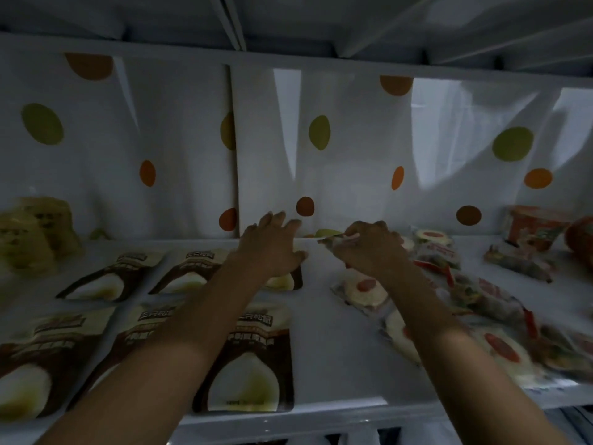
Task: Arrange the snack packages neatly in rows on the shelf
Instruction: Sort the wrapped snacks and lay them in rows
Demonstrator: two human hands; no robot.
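Has both forearms stretched deep over the white shelf (321, 342). Lays the left hand (272, 245) over the top edge of the back-row brown pouch (284, 282), fingers (278, 218) spread and fairly straight; cannot tell whether pressing it or just above it. Pinches a clear packet (329, 241) in the right hand (369, 248), fingers (353, 234) curled round it, close to the dotted sheet (353, 139) at the back, near the left hand but apart from it. Finds the other brown pouches (250, 358) lying flat in two rows on the left half of the shelf. Finds round-cake packets (365, 292) heaped loosely on the right half, yellow bags (32, 239) at far left, a red tub (536, 229) at far right.
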